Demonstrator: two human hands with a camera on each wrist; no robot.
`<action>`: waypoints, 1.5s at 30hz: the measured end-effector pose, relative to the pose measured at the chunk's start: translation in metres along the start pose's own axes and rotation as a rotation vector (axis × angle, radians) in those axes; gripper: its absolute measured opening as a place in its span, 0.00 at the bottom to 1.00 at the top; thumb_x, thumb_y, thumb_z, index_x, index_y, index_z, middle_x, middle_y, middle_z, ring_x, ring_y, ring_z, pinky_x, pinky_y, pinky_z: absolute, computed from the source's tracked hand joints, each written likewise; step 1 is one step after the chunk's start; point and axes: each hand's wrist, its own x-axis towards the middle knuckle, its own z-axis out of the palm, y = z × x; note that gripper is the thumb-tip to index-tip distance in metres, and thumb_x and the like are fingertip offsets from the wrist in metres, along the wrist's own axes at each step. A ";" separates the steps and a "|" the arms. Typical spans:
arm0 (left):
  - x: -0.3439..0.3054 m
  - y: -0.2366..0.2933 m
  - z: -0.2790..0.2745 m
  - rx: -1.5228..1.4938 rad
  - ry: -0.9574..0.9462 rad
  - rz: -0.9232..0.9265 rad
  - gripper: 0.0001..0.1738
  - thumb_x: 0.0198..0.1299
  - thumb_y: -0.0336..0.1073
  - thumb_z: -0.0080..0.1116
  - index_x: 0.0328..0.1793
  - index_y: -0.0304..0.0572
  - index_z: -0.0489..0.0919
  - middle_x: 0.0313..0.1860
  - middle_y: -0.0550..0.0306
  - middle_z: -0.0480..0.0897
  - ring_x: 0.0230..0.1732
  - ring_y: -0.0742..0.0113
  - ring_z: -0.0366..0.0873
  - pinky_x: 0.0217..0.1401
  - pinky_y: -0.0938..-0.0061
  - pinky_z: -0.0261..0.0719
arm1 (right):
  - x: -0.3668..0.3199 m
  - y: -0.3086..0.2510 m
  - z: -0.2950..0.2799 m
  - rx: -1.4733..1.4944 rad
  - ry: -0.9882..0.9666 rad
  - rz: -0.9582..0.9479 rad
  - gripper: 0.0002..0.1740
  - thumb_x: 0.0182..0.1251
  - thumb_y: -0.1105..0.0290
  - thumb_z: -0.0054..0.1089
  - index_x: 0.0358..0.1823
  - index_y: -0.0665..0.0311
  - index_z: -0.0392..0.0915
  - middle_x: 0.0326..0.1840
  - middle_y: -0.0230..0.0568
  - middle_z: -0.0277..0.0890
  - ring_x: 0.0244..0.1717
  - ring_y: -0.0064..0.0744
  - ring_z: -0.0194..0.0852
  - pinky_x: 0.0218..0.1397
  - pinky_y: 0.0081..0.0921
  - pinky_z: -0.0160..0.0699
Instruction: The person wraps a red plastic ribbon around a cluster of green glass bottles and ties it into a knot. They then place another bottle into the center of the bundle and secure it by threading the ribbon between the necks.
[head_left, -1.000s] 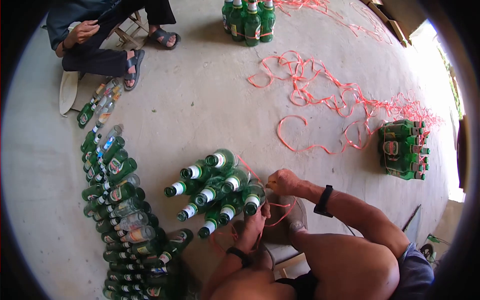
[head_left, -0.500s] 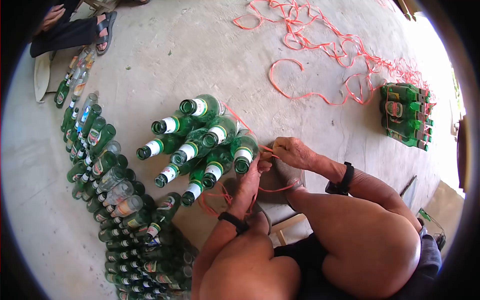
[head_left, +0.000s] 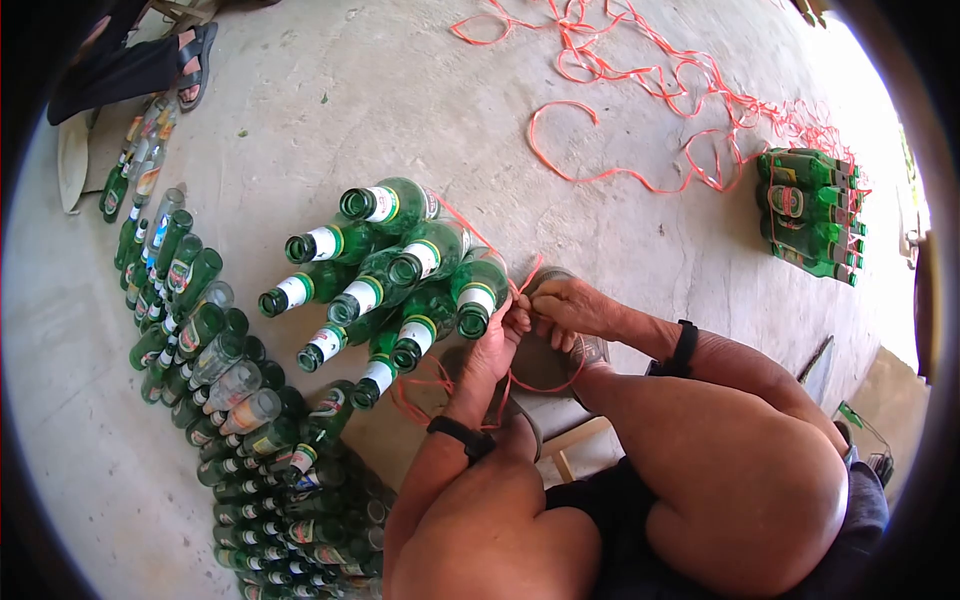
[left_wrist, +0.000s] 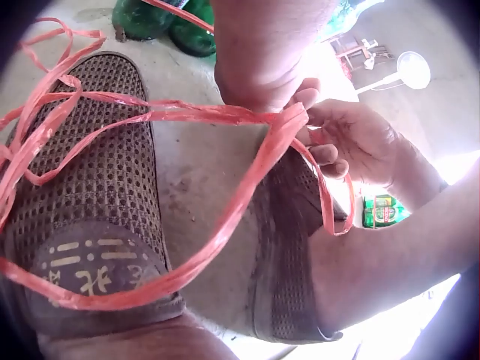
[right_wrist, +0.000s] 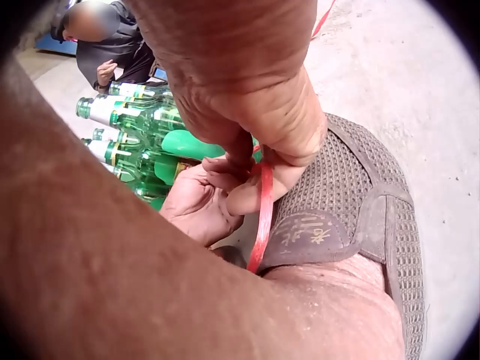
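Concrete floor (head_left: 420, 120) spreads around two curled hands: the left hand (head_left: 494, 348) and right hand (head_left: 574, 306) pinch red ribbon (head_left: 468, 224) at the near edge of the green bottle bundle (head_left: 425, 262). Floor stretches beyond its far edge; stacked bottles (head_left: 236, 384) line the view's left, a tied bundle (head_left: 800, 205) its right.

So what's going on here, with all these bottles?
Someone seated is working red twine with both hands beside a cluster of green bottles. The left hand and right hand pinch it close together, and it runs along the cluster's side. Whether a knot is made yet can't be seen. A tied bundle lies to the right, and many more bottles lie to the left.
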 end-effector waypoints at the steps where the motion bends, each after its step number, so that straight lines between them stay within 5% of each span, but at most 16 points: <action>1: 0.001 0.000 -0.001 -0.015 -0.004 -0.014 0.06 0.77 0.39 0.64 0.49 0.46 0.83 0.36 0.60 0.86 0.31 0.72 0.81 0.37 0.75 0.80 | 0.002 -0.004 0.001 0.024 0.027 -0.014 0.17 0.82 0.63 0.55 0.47 0.72 0.83 0.38 0.47 0.88 0.27 0.35 0.90 0.26 0.32 0.92; 6: 0.001 0.003 0.001 -0.038 -0.010 -0.032 0.05 0.77 0.37 0.64 0.49 0.47 0.82 0.33 0.62 0.83 0.29 0.73 0.79 0.34 0.77 0.76 | 0.020 -0.007 0.006 0.058 0.183 -0.042 0.18 0.81 0.59 0.59 0.49 0.71 0.86 0.36 0.43 0.88 0.25 0.33 0.88 0.24 0.30 0.90; 12: -0.003 0.008 0.005 -0.042 -0.028 -0.051 0.04 0.78 0.36 0.63 0.50 0.45 0.82 0.36 0.61 0.83 0.29 0.74 0.76 0.33 0.78 0.74 | 0.028 -0.005 0.003 -0.026 0.177 -0.042 0.17 0.78 0.59 0.64 0.40 0.68 0.88 0.32 0.38 0.86 0.20 0.26 0.81 0.23 0.24 0.84; 21: -0.005 0.009 0.003 -0.069 0.004 -0.087 0.05 0.77 0.36 0.64 0.51 0.44 0.82 0.37 0.58 0.84 0.29 0.72 0.75 0.35 0.77 0.74 | 0.041 0.005 0.002 0.202 0.144 0.079 0.14 0.74 0.61 0.68 0.43 0.66 0.88 0.31 0.31 0.81 0.29 0.23 0.78 0.27 0.26 0.79; 24: -0.004 0.007 0.002 -0.069 0.015 -0.086 0.06 0.77 0.37 0.65 0.51 0.44 0.82 0.36 0.59 0.84 0.28 0.72 0.76 0.35 0.76 0.74 | 0.040 0.004 0.000 0.205 0.151 0.078 0.13 0.71 0.62 0.68 0.41 0.68 0.88 0.30 0.36 0.82 0.29 0.27 0.80 0.26 0.27 0.81; 36: -0.004 -0.004 0.006 0.122 0.045 0.132 0.07 0.75 0.36 0.68 0.46 0.43 0.83 0.32 0.60 0.84 0.27 0.71 0.79 0.31 0.73 0.77 | 0.027 0.010 0.010 -0.027 0.281 -0.393 0.08 0.69 0.75 0.60 0.35 0.74 0.82 0.30 0.40 0.86 0.35 0.21 0.82 0.40 0.27 0.84; 45: -0.002 -0.008 0.003 0.219 0.094 0.193 0.11 0.69 0.37 0.74 0.45 0.39 0.84 0.29 0.57 0.85 0.24 0.69 0.82 0.29 0.72 0.81 | 0.028 -0.005 0.008 -0.360 0.372 -0.451 0.09 0.70 0.72 0.63 0.35 0.72 0.83 0.26 0.37 0.80 0.32 0.18 0.75 0.35 0.29 0.80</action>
